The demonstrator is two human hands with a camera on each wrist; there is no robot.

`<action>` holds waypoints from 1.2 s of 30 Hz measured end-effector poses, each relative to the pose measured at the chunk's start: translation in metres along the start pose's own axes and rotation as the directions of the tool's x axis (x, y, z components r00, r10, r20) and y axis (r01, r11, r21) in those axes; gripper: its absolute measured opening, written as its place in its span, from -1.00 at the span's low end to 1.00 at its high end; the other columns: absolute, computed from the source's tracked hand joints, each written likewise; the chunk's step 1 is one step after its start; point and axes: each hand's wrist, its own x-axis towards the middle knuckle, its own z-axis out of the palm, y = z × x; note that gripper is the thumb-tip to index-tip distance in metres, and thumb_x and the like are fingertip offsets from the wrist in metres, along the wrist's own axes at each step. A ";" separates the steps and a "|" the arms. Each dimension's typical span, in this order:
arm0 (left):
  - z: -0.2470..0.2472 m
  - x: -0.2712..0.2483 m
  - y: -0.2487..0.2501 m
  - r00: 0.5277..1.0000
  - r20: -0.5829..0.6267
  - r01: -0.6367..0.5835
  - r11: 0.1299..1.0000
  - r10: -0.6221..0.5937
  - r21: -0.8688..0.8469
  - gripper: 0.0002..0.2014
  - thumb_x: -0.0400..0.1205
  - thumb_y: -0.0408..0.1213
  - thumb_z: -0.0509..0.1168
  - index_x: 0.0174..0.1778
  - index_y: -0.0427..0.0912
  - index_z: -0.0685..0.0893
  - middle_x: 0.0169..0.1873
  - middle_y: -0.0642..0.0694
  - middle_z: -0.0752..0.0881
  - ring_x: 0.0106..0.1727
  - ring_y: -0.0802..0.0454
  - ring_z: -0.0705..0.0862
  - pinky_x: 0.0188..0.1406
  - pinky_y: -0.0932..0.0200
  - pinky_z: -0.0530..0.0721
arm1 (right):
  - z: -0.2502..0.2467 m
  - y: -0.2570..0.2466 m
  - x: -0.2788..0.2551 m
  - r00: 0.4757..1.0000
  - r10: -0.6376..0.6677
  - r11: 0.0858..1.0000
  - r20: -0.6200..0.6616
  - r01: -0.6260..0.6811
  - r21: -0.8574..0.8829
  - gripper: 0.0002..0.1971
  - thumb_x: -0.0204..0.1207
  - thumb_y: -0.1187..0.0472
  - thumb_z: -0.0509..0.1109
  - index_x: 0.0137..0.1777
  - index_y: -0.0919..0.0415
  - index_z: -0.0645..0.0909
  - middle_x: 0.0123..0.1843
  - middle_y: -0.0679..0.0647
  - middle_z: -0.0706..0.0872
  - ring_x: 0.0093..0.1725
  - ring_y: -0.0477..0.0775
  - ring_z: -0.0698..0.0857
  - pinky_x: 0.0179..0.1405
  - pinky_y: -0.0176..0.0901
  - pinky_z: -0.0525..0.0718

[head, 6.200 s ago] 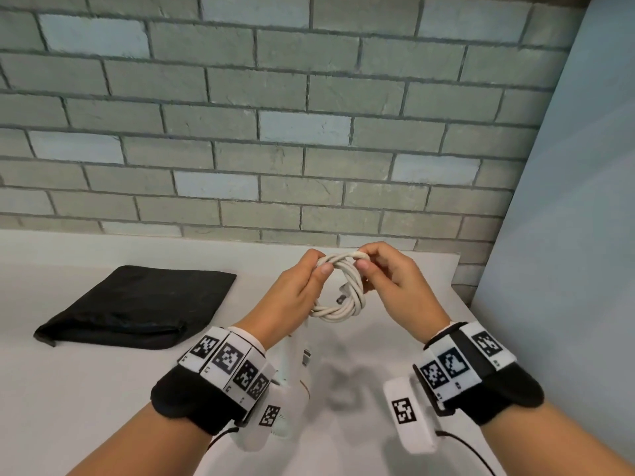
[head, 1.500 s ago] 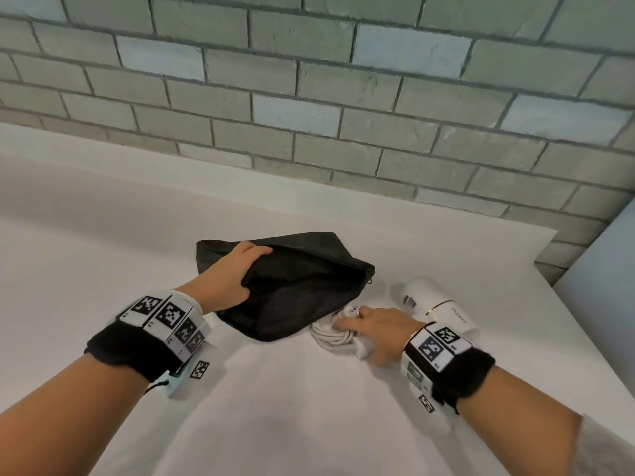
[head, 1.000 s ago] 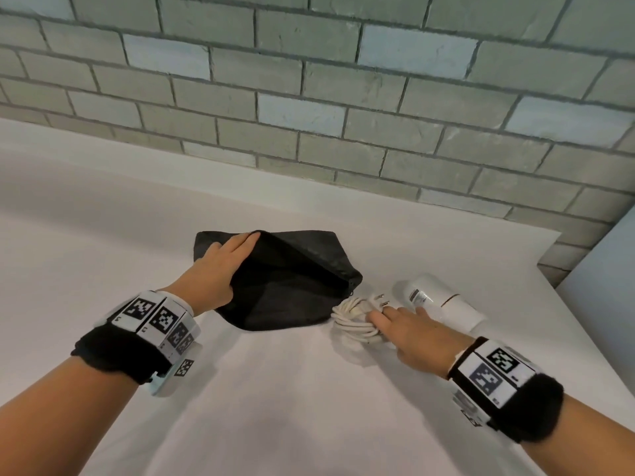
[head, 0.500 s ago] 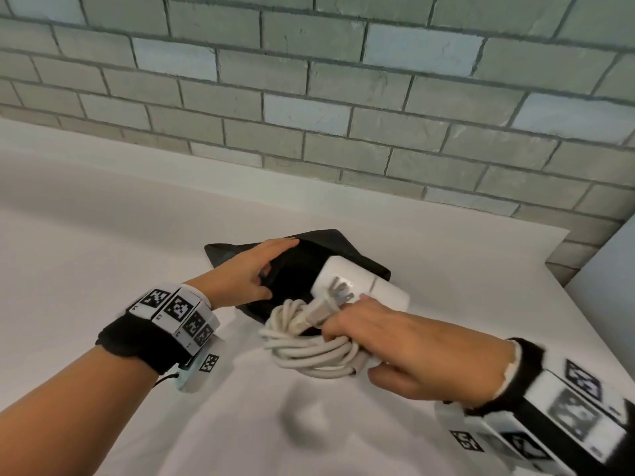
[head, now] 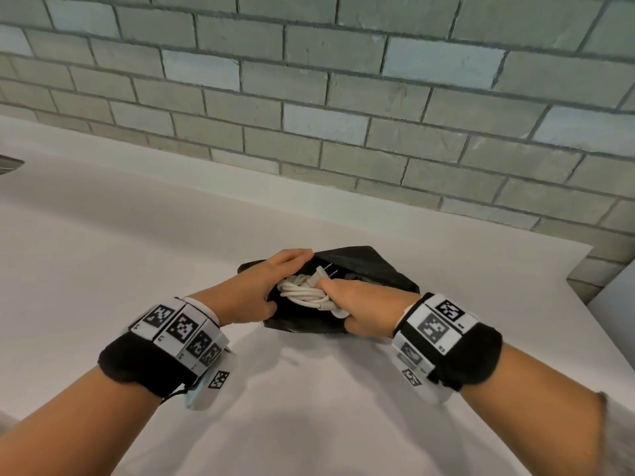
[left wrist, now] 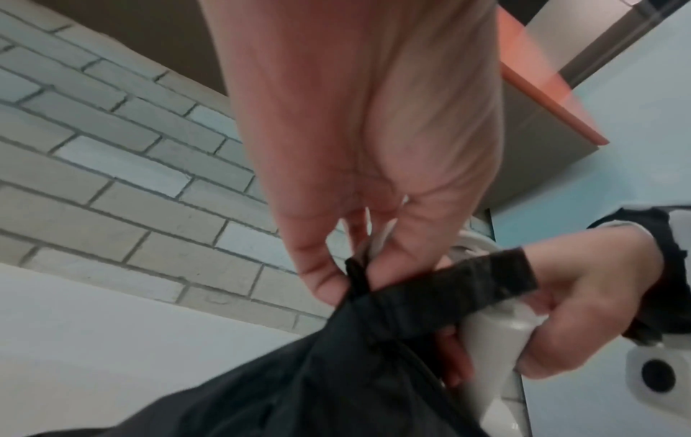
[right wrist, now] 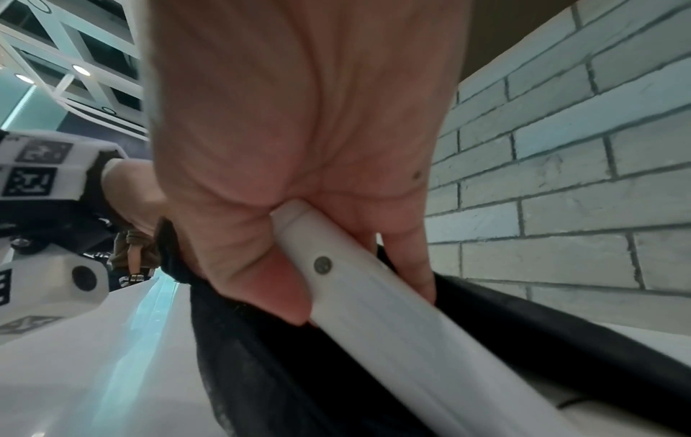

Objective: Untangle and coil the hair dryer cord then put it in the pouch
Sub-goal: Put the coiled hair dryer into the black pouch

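From the head view, low centre of the frame, we judge the last step is under way: our right hand [head: 364, 304] grips the coiled cord [head: 304, 293] at the mouth of the black pouch [head: 374, 269], which our left hand [head: 261, 286] holds open.

The left wrist view alone shows the left fingers [left wrist: 318, 266] pinching the pouch hem.

Only the right wrist view shows the white hair dryer handle [right wrist: 374, 298] clasped in the right hand, partly inside. Next, we think, push deeper and let go.
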 end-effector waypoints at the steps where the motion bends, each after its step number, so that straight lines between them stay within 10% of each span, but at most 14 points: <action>1: -0.001 0.000 -0.001 0.999 -0.038 0.026 1.000 -0.025 0.010 -0.11 0.37 -0.68 0.17 0.60 -0.01 0.08 0.56 0.11 0.17 0.53 0.08 0.31 0.33 0.41 0.37 | 0.002 -0.001 0.003 1.000 0.022 1.000 0.017 -0.021 -0.016 -0.55 0.45 0.45 0.18 0.32 0.15 0.25 0.10 0.19 0.54 -0.13 0.13 0.52 -0.24 -0.09 0.45; 6: -0.007 -0.003 0.011 0.971 -0.220 0.070 0.991 -0.095 -0.116 -0.25 0.43 -0.67 0.19 0.54 -0.11 0.25 0.36 -0.06 0.37 -0.18 0.15 0.56 -0.06 0.29 0.61 | 0.010 -0.005 0.019 0.989 0.140 0.978 0.049 -0.130 -0.163 -0.32 0.50 0.44 0.16 0.57 0.20 -0.03 0.27 0.28 0.50 0.04 0.24 0.56 0.00 0.05 0.56; 10: 0.006 -0.001 0.023 0.984 -0.177 0.003 0.996 -0.018 -0.089 -0.25 0.40 -0.68 0.21 0.50 -0.09 0.31 0.15 0.07 0.38 -0.20 0.23 0.50 -0.16 0.53 0.51 | 0.007 -0.009 0.034 0.989 0.140 0.977 0.054 -0.130 -0.169 -0.41 0.53 0.39 0.19 0.53 0.30 0.06 0.32 0.30 0.54 0.20 0.30 0.59 0.15 0.03 0.53; 13: 0.008 0.003 0.023 0.949 -0.304 0.043 0.990 -0.082 -0.133 -0.49 0.38 -0.68 0.21 0.11 -0.02 0.50 -0.07 0.17 0.40 -0.31 0.19 0.46 -0.30 0.42 0.48 | 0.011 -0.017 0.042 0.971 0.166 0.964 0.172 -0.123 -0.235 -0.43 0.56 0.38 0.17 0.54 0.27 0.07 0.31 0.32 0.56 0.10 0.29 0.58 0.02 -0.02 0.45; 17: 0.010 0.003 0.032 0.936 -0.352 -0.069 0.983 0.003 -0.173 -0.57 0.36 -0.68 0.21 -0.23 0.03 0.41 -0.06 -0.12 0.54 -0.38 0.14 0.39 -0.34 0.40 0.45 | 0.012 -0.019 0.044 0.965 0.172 0.966 0.198 -0.125 -0.226 -0.54 0.61 0.32 0.11 0.51 0.26 0.19 0.31 0.27 0.57 0.18 0.26 0.57 0.15 -0.03 0.46; 22: 0.007 -0.012 0.027 0.975 -0.217 -0.037 0.927 -0.049 -0.373 -0.61 0.41 -0.64 0.28 -0.11 -0.01 0.51 -0.14 -0.09 0.63 -0.33 0.14 0.47 -0.30 0.29 0.52 | 0.011 -0.008 0.056 0.968 0.240 0.970 0.075 -0.235 -0.066 -0.73 0.62 0.22 0.13 0.23 0.28 0.53 0.12 0.26 0.66 0.15 0.22 0.62 0.20 -0.03 0.51; 25: 0.006 -0.021 0.018 0.992 -0.124 -0.036 0.839 -0.037 -0.543 -0.60 0.42 -0.69 0.28 0.00 -0.12 0.49 -0.01 -0.10 0.72 -0.29 0.11 0.52 -0.26 0.27 0.57 | 0.018 -0.009 0.065 0.930 0.327 0.944 0.168 -0.315 -0.096 -0.59 0.67 0.13 0.04 0.49 0.21 0.30 0.53 0.23 0.38 0.52 0.20 0.34 0.51 0.00 0.23; 36: 0.023 -0.023 -0.007 0.971 0.228 0.120 0.972 -0.072 -0.203 -0.34 0.42 -0.53 0.23 0.21 0.39 0.44 0.10 0.10 0.42 -0.25 0.30 0.48 -0.17 0.47 0.51 | 0.045 -0.003 0.040 0.969 0.203 0.977 0.142 -0.191 -0.093 -0.55 0.58 0.15 0.22 0.46 0.22 0.34 0.46 0.26 0.47 0.38 0.27 0.49 0.40 0.00 0.41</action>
